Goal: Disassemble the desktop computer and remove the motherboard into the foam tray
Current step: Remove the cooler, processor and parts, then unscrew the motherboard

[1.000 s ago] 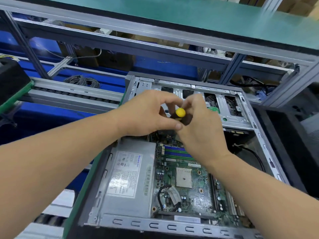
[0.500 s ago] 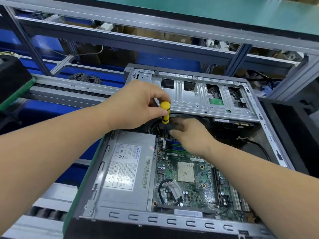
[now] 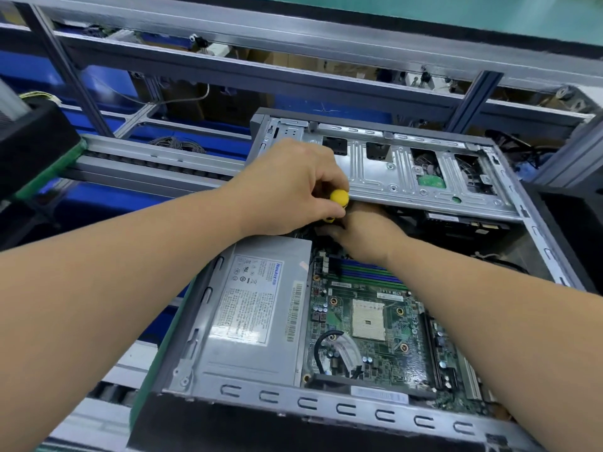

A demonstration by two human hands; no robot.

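Gripping the yellow-handled screwdriver (image 3: 338, 200), the left hand (image 3: 290, 187) has its fingers and thumb curled round the handle, the rounded yellow cap showing just beyond the thumb. Directly below that grip, the right hand (image 3: 359, 233) reaches down into the open computer case (image 3: 359, 409); its fingertips are hidden under the left hand, so whether they pinch the shaft, a screw or a cable cannot be told. The motherboard (image 3: 368, 324) lies nearer the person than the grip, still seated in the case floor, with the power supply (image 3: 251, 308) to the grip's near left. The raised drive cage (image 3: 408, 171) stands just beyond and right of the grip.

Judging from this, a far-edge board screw is being worked. The tip cannot be seen, so it could slip off the screw head and gouge the board or the memory slots (image 3: 368, 272) close under the right wrist. A loosened screw might also drop among the dark cables beneath the grip. The dark foam tray (image 3: 574, 230) appears to sit far right.
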